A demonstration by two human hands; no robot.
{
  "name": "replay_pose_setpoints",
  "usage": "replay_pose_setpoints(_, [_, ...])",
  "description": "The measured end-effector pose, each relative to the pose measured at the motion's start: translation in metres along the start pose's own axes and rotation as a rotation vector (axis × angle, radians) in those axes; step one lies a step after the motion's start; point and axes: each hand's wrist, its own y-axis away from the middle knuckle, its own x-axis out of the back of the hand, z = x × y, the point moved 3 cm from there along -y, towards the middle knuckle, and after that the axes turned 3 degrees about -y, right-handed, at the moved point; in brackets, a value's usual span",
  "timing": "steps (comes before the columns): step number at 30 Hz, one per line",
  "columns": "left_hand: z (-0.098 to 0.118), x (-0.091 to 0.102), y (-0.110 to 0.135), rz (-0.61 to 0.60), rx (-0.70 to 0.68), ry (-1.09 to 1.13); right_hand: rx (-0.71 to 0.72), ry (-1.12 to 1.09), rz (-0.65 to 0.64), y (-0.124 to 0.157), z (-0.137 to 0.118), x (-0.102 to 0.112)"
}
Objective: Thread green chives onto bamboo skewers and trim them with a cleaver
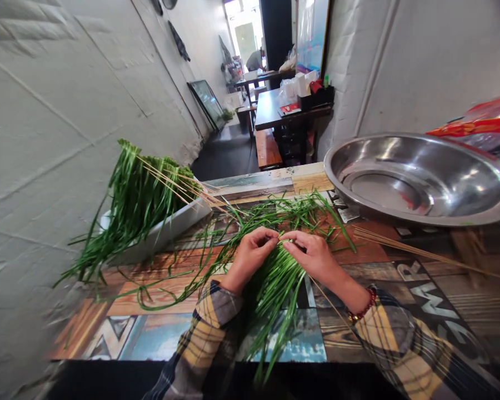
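Note:
A bunch of green chives (277,283) lies fanned out toward me on the wood-patterned table, its bound-looking top between my hands. My left hand (252,254) pinches at the top of the bunch, thumb and forefinger closed. My right hand (312,256) meets it there, fingers closed in a pinch. A thin bamboo skewer (329,301) runs from beneath my right palm down toward the right sleeve, in line with the fingertips. Just what lies between the fingertips is too small to see clearly. Loose chives (270,210) are scattered behind and left of my hands.
At left, a white tray (166,229) holds a heap of chives (135,194) with several skewers (179,183) on top. A large steel basin (462,208) stands at right, with more skewers (400,243) before it. The table (158,339) meets a wall at left.

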Motion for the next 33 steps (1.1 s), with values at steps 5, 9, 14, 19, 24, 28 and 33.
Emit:
replay_pose_setpoints(5, [0.0, 0.001, 0.003, -0.013, -0.09, -0.062, -0.03, 0.054, -0.004, 0.002, -0.001, 0.001])
replay_pose_setpoints(9, [0.005, 0.003, 0.005, 0.013, -0.122, -0.082, -0.076, 0.052, -0.029, 0.004, -0.004, 0.003])
replay_pose_setpoints(14, [0.007, 0.004, 0.006, 0.068, -0.131, -0.084, -0.097, 0.077, -0.039, 0.006, -0.004, 0.004])
replay_pose_setpoints(19, [0.01, 0.005, 0.006, 0.084, -0.165, -0.1, -0.073, 0.137, -0.03, 0.005, -0.008, 0.005])
replay_pose_setpoints(24, [0.013, 0.005, 0.006, 0.084, -0.182, -0.114, -0.067, 0.132, -0.028, 0.005, -0.01, 0.005])
replay_pose_setpoints(28, [0.013, 0.004, 0.006, 0.079, -0.19, -0.126, -0.067, 0.099, -0.039, 0.005, -0.008, 0.005])
replay_pose_setpoints(33, [0.01, 0.003, 0.005, 0.07, -0.154, -0.123, -0.064, 0.098, -0.039, 0.005, -0.009, 0.005])
